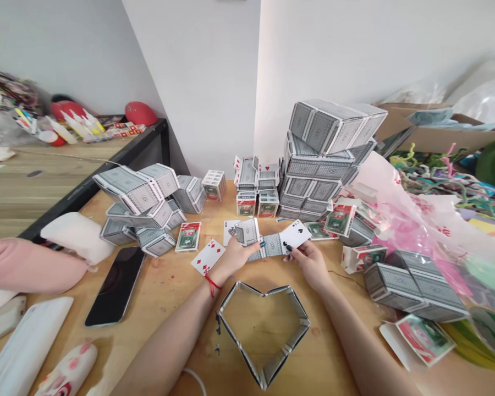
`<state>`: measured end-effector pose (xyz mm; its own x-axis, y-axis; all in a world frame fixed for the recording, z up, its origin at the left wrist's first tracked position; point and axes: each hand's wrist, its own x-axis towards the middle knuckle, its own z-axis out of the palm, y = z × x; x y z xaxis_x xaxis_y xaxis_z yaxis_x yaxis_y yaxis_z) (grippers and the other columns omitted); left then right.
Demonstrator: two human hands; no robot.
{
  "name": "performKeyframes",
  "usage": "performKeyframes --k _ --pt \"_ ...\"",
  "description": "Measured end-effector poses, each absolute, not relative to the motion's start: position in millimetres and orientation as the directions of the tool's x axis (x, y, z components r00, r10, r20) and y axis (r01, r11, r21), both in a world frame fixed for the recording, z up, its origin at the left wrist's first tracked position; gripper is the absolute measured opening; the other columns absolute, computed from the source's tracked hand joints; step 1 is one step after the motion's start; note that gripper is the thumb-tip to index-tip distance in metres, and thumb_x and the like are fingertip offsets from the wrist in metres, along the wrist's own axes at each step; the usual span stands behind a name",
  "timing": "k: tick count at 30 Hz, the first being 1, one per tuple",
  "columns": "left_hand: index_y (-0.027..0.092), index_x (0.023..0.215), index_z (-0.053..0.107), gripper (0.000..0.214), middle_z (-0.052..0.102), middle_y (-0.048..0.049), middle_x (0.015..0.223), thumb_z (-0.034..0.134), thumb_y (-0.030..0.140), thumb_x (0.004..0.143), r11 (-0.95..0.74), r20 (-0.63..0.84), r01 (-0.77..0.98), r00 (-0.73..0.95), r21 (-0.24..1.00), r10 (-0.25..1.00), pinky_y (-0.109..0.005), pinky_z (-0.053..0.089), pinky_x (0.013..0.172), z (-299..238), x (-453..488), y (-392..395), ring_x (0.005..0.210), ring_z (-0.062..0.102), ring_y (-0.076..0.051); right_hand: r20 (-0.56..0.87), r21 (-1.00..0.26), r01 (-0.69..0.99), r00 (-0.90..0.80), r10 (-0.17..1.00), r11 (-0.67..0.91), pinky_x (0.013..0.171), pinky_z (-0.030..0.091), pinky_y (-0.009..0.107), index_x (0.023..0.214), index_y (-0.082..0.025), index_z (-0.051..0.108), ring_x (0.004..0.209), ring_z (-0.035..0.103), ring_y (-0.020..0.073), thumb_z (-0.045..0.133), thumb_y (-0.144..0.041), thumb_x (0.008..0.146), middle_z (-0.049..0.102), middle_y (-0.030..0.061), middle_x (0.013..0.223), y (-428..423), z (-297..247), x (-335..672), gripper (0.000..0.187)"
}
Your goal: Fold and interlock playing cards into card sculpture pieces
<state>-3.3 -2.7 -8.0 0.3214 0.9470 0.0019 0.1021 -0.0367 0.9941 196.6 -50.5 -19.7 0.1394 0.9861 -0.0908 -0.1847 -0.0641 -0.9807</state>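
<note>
Table [157,294]: fingers [298,256] hold cards [273,246]; carton [445,141] holds bluish material [431,116].

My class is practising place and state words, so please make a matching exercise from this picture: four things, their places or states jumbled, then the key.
1. phone
2. heart-shaped card frame
3. two of spades
4. red string bracelet

A. around the left wrist
B. between the two forearms
C. lying flat, screen dark
D. held in the right hand

Pairs: 1-C, 2-B, 3-D, 4-A.

Card strip [274,245] before card stacks [313,190], phone [115,286] left, frame [296,333] nearer
</note>
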Motion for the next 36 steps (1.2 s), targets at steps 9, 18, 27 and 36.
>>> performKeyframes --k 9,18,27,36 --pt "0.014 0.094 0.065 0.032 0.067 -0.0074 0.102 0.065 0.033 0.069 -0.032 -0.009 0.129 0.307 0.991 0.952 -0.035 0.047 0.086 -8 -3 -4 0.093 0.062 -0.022 -0.17 -0.919 -0.386 0.196 0.966 -0.084 0.055 0.048 0.028 0.073 -0.016 0.058 0.05 0.056 0.0115 0.077 -0.03 0.058 0.06 -0.0015 0.061 -52 -23 193 0.028" --pt "0.014 0.093 0.063 0.029 0.067 -0.0064 0.102 0.065 0.031 0.069 -0.023 -0.008 0.092 0.316 0.996 0.949 -0.034 0.048 0.084 -7 -3 -2 0.094 0.061 -0.021 -0.192 -0.865 -0.5 0.257 0.947 -0.04 0.051 0.049 0.028 0.07 -0.017 0.058 0.048 0.052 0.0093 0.077 -0.025 0.056 0.06 -0.0028 0.062 -53 -19 181 0.025" --pt "0.015 0.09 0.064 0.027 0.068 -0.0062 0.099 0.066 0.03 0.068 -0.022 -0.001 0.079 0.28 0.997 0.96 -0.034 0.047 0.084 -10 -2 -4 0.092 0.061 -0.021 -0.19 -0.861 -0.509 0.344 0.92 0.012 0.048 0.046 0.026 0.07 -0.017 0.055 0.046 0.051 0.0098 0.077 -0.025 0.056 0.059 -0.0026 0.058 -54 -23 173 0.027" --pt "0.015 0.094 0.063 0.029 0.066 -0.0063 0.103 0.066 0.029 0.069 -0.014 0.005 0.027 0.293 1.0 0.956 -0.035 0.047 0.086 -7 0 -5 0.092 0.061 -0.02 -0.209 -0.877 -0.48 0.362 0.908 -0.01 0.044 0.043 0.024 0.07 -0.017 0.054 0.043 0.047 0.0089 0.077 -0.028 0.056 0.056 -0.0041 0.054 -56 -23 172 0.029"
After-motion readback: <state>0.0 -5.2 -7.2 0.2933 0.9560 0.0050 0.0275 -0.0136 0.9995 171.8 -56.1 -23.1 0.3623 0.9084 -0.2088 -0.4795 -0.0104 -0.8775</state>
